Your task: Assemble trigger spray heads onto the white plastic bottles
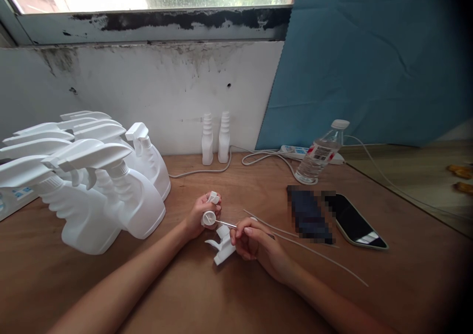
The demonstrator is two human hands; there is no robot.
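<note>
My left hand (199, 213) is closed around a white trigger spray head (209, 218), its round collar opening turned toward me. My right hand (254, 240) pinches a thin metal rod-like tool (226, 223), whose tip reaches the collar opening; whether it goes inside I cannot tell. The tool's other end is hidden in the fingers. Below and between the hands, a second white trigger spray head (225, 248) lies on the wooden table (177, 294), partly covered by my right hand. Thin white tubes (325, 254) stretch out to the right of that hand.
Several white spray bottles (88, 216) stand at left. Two small white bottles (207, 142) are by the wall. At right are a water bottle (320, 154), a power strip (295, 150) with a cable, a blurred dark item (310, 216) and a phone (356, 223).
</note>
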